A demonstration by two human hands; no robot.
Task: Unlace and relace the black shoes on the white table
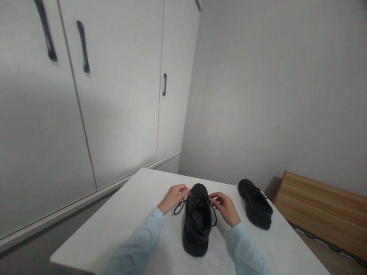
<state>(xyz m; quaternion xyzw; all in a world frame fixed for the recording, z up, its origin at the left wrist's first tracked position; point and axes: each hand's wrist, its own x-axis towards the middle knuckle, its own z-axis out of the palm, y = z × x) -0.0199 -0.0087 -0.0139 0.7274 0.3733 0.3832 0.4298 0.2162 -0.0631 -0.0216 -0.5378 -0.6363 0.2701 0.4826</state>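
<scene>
A black lace-up shoe (196, 236) stands on the white table (114, 229), toe pointing away from me and heel toward me. On its left side my left hand (174, 196) pinches the black lace near the front of the shoe, and a loop of lace hangs below the fingers. My right hand (223, 206) is at the shoe's right side, its fingertips closed on the lace there. Another loop droops beside the shoe under that hand. The exact grip of the fingertips is small in view.
A second black shoe (256, 206) rests near the table's right edge. Beyond that edge is a wooden-topped piece of furniture (323, 210), with a cable below it. White cabinets (123, 95) with dark handles stand at the left, and a plain wall is behind.
</scene>
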